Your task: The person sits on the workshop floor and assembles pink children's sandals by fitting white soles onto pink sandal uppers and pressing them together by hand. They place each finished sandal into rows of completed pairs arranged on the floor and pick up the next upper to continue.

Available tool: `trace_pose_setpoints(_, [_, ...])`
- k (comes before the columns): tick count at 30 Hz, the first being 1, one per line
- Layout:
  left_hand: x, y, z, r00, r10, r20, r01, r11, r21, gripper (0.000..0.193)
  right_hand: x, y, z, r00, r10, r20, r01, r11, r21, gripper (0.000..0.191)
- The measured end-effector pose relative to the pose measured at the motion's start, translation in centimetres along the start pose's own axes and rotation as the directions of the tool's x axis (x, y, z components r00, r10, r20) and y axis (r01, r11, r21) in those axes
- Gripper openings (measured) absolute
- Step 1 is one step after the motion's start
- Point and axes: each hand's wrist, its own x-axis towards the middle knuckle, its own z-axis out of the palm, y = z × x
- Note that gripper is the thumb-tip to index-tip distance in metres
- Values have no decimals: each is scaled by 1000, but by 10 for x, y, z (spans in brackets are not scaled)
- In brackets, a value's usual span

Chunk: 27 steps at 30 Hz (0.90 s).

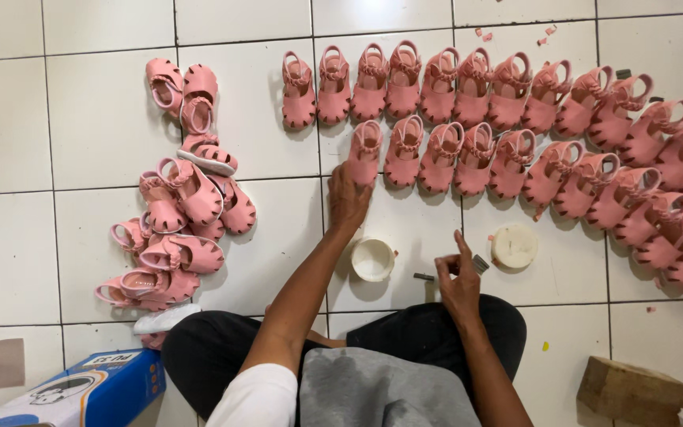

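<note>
- The left hand [348, 199] is reaching forward across the white tiled floor [104, 119], its fingers closing on the toe end of a pink sandal [365, 152] at the left end of the nearer row.
- That sandal is lying on the floor, just beside the next pink sandal in the row, well in front of the person's crossed legs.
- The right hand [458, 281] is hovering above the right knee, its fingers curling loosely around what is probably a small brush [476, 265]; the view is too small to be sure of the tool.
- A small white cup [373, 259] is sitting on the tiles between the two hands, close to the left forearm.
- A round white lid [514, 247] is lying just to the right of the right hand.
- Two rows of pink sandals [515, 119] are stretching from the centre to the right edge.
- A loose pile of pink sandals [183, 213] is lying to the left, well apart from the rows.
- A blue box [96, 391] is sitting at the lower left, a wooden block [632, 389] at the lower right.
</note>
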Motion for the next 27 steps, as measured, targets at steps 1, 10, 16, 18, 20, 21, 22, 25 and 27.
trace_pose_setpoints(1, [3,0,2,999,36,11,-36,999,-33,73,0,1,0,997,-79,22,79,997,19,74])
trace_pose_setpoints(10, [-12,-53,-68,995,-74,66,77,996,-42,24,4,7,10,996,-44,81,46,999,-22,66])
trace_pose_setpoints(16, [-4,-80,-170,962,56,-267,28,953,302,22,2,-3,9,995,18,103,-8,995,-95,68])
trace_pose_setpoints(18, [6,-85,-199,934,90,-347,36,940,340,19,1,-6,8,994,80,69,-68,985,-161,62])
trace_pose_setpoints(20, [15,-91,-223,938,13,-345,114,932,344,30,0,-10,7,998,57,35,-49,978,-202,59])
trace_pose_setpoints(21, [18,-94,-230,939,-23,-342,148,928,343,37,0,-11,6,996,-79,52,87,981,-174,63])
trace_pose_setpoints(22, [21,-96,-236,938,-58,-341,181,922,343,44,0,-12,6,974,-215,66,222,964,-145,66])
trace_pose_setpoints(25, [22,-105,-244,931,-69,-359,174,948,268,33,-1,-15,3,981,-172,86,179,980,-86,68])
trace_pose_setpoints(27, [20,-110,-246,940,-98,-326,161,972,170,38,-3,-16,1,995,-28,93,39,993,-115,63])
